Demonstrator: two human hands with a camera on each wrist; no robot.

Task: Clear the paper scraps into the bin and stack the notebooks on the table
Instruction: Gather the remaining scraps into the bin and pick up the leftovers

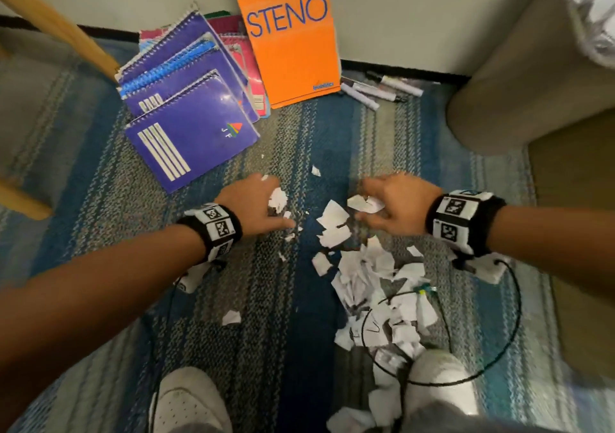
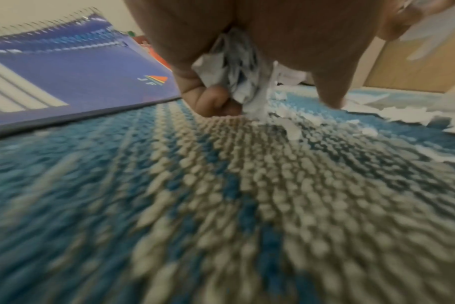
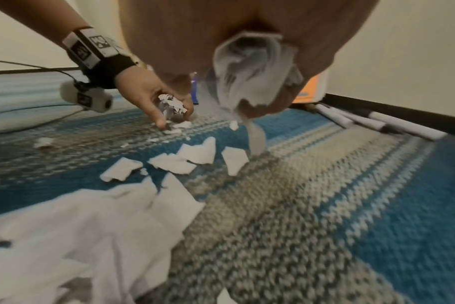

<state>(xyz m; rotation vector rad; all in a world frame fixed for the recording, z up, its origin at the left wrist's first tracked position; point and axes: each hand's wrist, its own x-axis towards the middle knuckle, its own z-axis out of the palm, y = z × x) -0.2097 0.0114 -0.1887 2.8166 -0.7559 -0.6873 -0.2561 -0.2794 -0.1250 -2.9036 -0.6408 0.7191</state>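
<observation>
White paper scraps (image 1: 372,282) lie scattered over the blue striped rug (image 1: 100,199). My left hand (image 1: 263,206) is low over the rug and grips a wad of scraps (image 2: 237,67) in its curled fingers. My right hand (image 1: 376,206) holds another bunch of scraps (image 3: 252,67) in its palm, just above loose pieces (image 3: 190,156). A fan of purple spiral notebooks (image 1: 186,99) lies on the rug at upper left. An orange STENO pad (image 1: 289,39) leans against the wall behind them. The bin (image 1: 532,66), beige and holding white paper, stands at the upper right.
Several white markers (image 1: 379,89) lie by the wall's black baseboard. A wooden furniture leg (image 1: 56,23) crosses the upper left. My two white shoes (image 1: 186,399) stand at the bottom, with a black cable (image 1: 506,342) looping over the scraps.
</observation>
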